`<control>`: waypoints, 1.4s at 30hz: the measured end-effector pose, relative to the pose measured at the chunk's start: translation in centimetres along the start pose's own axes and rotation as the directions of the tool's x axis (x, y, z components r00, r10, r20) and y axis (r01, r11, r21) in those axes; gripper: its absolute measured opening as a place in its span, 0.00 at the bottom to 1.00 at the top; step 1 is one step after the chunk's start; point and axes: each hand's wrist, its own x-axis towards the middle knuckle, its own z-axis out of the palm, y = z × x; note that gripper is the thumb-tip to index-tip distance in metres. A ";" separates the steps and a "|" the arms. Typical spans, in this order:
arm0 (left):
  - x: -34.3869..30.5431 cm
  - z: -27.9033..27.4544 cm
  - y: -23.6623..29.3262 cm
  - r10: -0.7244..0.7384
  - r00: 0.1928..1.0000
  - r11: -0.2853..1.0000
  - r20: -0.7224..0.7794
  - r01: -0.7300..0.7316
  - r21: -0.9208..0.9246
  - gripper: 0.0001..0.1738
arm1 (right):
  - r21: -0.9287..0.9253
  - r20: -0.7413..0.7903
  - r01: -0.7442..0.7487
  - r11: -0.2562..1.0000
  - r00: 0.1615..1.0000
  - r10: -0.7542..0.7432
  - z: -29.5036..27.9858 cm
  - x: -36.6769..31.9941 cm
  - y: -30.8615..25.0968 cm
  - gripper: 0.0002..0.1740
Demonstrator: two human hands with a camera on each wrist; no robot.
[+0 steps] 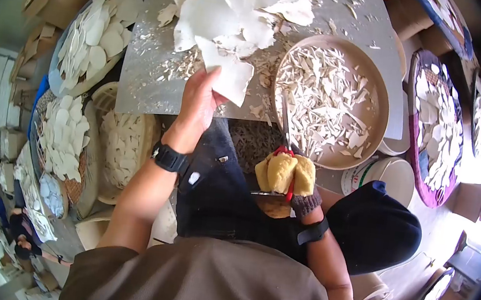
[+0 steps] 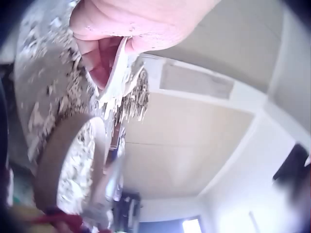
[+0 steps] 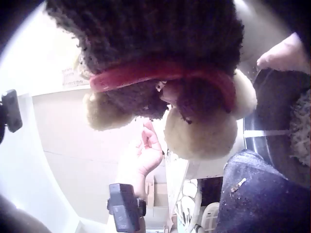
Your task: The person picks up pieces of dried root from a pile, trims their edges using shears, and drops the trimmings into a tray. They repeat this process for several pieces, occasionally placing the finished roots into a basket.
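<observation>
Pinched between the thumb and fingers of my bare left hand (image 1: 199, 101) is a flat white piece (image 1: 226, 74), at the near edge of a pile of similar sheets (image 1: 215, 16). The left wrist view shows this piece (image 2: 115, 75) edge-on in the left hand (image 2: 141, 22). My right hand (image 1: 286, 177), in a glove with yellow fingertips, grips red-handled scissors (image 1: 286, 119), their blades pointing toward the round tray (image 1: 384, 108) of white strips. In the right wrist view a red handle (image 3: 160, 73) crosses the gloved fingers (image 3: 201, 131).
The metal table (image 1: 141, 76) carries scattered scraps. Baskets of white pieces (image 1: 66, 136) stand at the left, and another lined basket (image 1: 417, 122) at the right. A white bucket (image 1: 392, 177) is below the round tray. Another person (image 1: 25, 237) appears at the lower left.
</observation>
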 end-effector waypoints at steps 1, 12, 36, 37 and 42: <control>-0.6 0.1 -0.7 -0.026 1.000 1.000 0.002 0.026 0.001 0.19 | 0.155 -0.003 0.003 0.988 1.000 -0.003 -1.2 0.2 1.1 0.18; -3.4 4.2 -5.5 0.029 0.991 0.998 -0.127 -0.036 -0.050 0.20 | -0.720 -0.105 -0.035 0.693 0.993 -0.059 2.8 -0.2 -0.4 0.29; -2.4 3.3 -5.7 -0.020 0.998 0.999 -0.066 0.022 0.029 0.17 | -0.926 0.154 0.220 0.306 0.962 -0.224 7.1 0.9 -2.1 0.24; -2.4 3.3 -5.5 -0.015 0.998 0.999 -0.064 0.018 0.042 0.18 | -0.903 0.158 0.258 0.345 0.944 -0.290 6.8 1.1 -1.4 0.23; -2.7 3.3 -4.6 -0.112 0.994 0.983 0.012 0.109 0.146 0.18 | -0.989 0.141 0.144 0.028 0.985 -0.096 7.1 1.7 -2.5 0.23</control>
